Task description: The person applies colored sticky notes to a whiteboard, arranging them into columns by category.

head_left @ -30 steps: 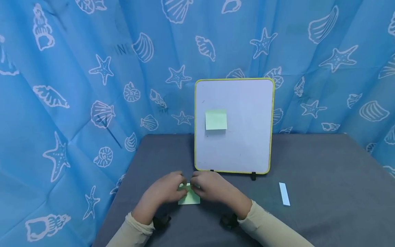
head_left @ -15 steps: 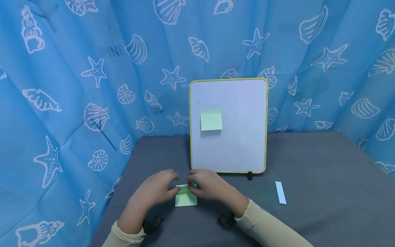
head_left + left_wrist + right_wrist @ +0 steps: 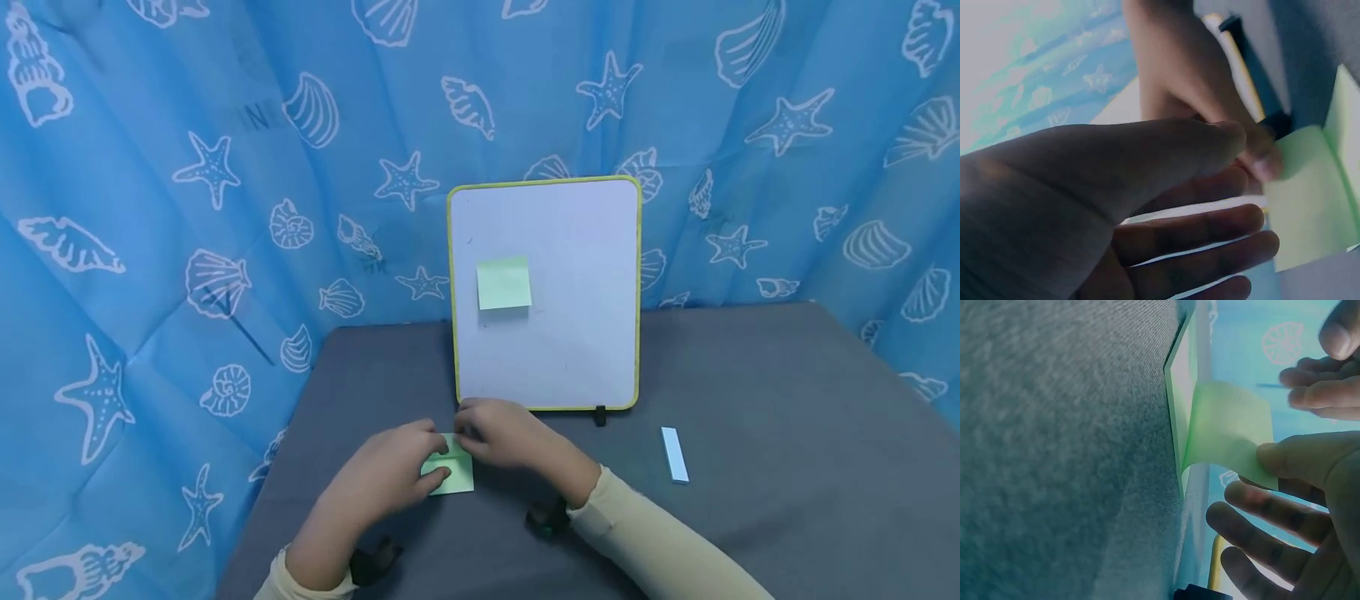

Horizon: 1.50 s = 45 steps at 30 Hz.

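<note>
Right hand (image 3: 501, 433): thumb and index finger pinch the free corner of a light-green sticky-note sheet (image 3: 1229, 422), the thumb on the near face and the index finger partly hidden behind it. The other fingers are spread, clear of the paper. The sheet lies in the grip by that corner only; the rest bows away from the fingertips and meets the green sticky-note pad (image 3: 457, 482) along one edge.

The pad lies on the grey-covered table (image 3: 765, 500), in front of the lower left corner of a yellow-framed whiteboard (image 3: 588, 292).

Left hand (image 3: 386, 468): holds nothing, fingers loosely bent and thumb apart from them. From the head it overlaps the pad's left side; the right wrist view shows its fingertips apart from the lifted sheet.

One green sticky note (image 3: 504, 283) is on the whiteboard's left half. A narrow pale-blue block (image 3: 675, 455) lies to the right, well apart from both hands.
</note>
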Motion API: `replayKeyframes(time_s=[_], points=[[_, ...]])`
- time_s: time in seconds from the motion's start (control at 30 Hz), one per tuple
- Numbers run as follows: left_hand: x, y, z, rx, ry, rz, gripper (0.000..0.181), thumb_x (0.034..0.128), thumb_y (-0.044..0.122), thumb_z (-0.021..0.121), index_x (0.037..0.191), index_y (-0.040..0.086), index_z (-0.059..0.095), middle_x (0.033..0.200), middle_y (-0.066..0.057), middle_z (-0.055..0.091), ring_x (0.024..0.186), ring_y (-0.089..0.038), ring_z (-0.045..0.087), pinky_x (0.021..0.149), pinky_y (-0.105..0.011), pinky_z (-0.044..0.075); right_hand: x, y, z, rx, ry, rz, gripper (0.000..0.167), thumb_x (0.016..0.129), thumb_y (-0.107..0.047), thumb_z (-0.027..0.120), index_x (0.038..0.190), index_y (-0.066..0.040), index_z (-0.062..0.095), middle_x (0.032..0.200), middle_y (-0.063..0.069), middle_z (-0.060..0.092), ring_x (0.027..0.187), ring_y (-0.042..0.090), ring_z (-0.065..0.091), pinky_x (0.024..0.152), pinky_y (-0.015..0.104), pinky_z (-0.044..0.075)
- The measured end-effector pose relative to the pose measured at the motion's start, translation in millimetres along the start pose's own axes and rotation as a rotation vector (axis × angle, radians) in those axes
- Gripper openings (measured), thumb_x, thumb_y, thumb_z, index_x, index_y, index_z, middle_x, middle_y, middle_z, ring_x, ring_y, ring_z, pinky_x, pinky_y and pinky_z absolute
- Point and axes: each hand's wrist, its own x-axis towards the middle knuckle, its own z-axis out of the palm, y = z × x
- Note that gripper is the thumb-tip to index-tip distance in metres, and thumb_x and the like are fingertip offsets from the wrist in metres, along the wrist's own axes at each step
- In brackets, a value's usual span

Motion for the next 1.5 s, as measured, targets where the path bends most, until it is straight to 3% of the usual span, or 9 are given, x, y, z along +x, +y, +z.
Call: replayKeyframes(time_s=[0.2, 0.57, 0.8, 1.1, 1.5], points=[[6.8, 0.1, 12.5, -0.008, -0.055, 0.013, 0.019, 0.0923, 0.022, 0.084, 0.107, 0.010, 0.080, 0.095, -0.003, 0.068, 0.074, -0.009, 0.059, 0.065, -0.030, 0.052, 2.9, 4.5, 0.0, 0.012, -0.017, 0.009, 0.013, 0.105, -0.021, 0.069, 0.097, -0.014, 0.077, 0.087, -0.006, 0.061, 0.069, 0.004, 0.049, 0.064, 0.021, 0.044], [3.1, -23.2, 39.0, -0.016, -0.071, 0.038, 0.011, 0.0891, 0.018, 0.086, 0.097, 0.011, 0.082, 0.089, 0.001, 0.066, 0.068, -0.005, 0.051, 0.063, -0.027, 0.048, 6.6, 9.1, -1.1, 0.028, -0.034, 0.046, 0.014, 0.105, -0.021, 0.068, 0.095, -0.014, 0.076, 0.087, -0.006, 0.063, 0.070, 0.006, 0.050, 0.065, 0.023, 0.045], [-1.8, -20.6, 44.4, 0.077, -0.043, 0.076, 0.016, 0.0847, 0.020, 0.091, 0.095, 0.012, 0.082, 0.091, 0.001, 0.065, 0.075, -0.012, 0.058, 0.066, -0.030, 0.052, 7.3, 7.0, -2.6, 0.039, -0.048, 0.059, 0.015, 0.105, -0.021, 0.068, 0.095, -0.015, 0.076, 0.087, -0.006, 0.063, 0.070, 0.006, 0.051, 0.065, 0.024, 0.045], [2.6, -22.9, 53.9, 0.090, -0.013, 0.082, 0.005, 0.0883, 0.017, 0.087, 0.091, 0.015, 0.083, 0.087, 0.004, 0.064, 0.071, -0.007, 0.055, 0.063, -0.026, 0.051, 6.7, 12.9, -2.0, 0.036, -0.045, 0.064, 0.014, 0.105, -0.022, 0.068, 0.098, -0.015, 0.078, 0.090, -0.006, 0.066, 0.074, 0.005, 0.054, 0.069, 0.025, 0.049], [5.9, -26.7, 48.7, 0.049, -0.023, 0.093, 0.011, 0.0855, 0.020, 0.090, 0.092, 0.014, 0.085, 0.089, 0.004, 0.066, 0.073, -0.007, 0.059, 0.066, -0.029, 0.053, 8.3, 13.2, -1.6, 0.022, -0.044, 0.069, 0.015, 0.105, -0.025, 0.068, 0.099, -0.015, 0.078, 0.090, -0.008, 0.065, 0.074, 0.004, 0.054, 0.069, 0.024, 0.049]])
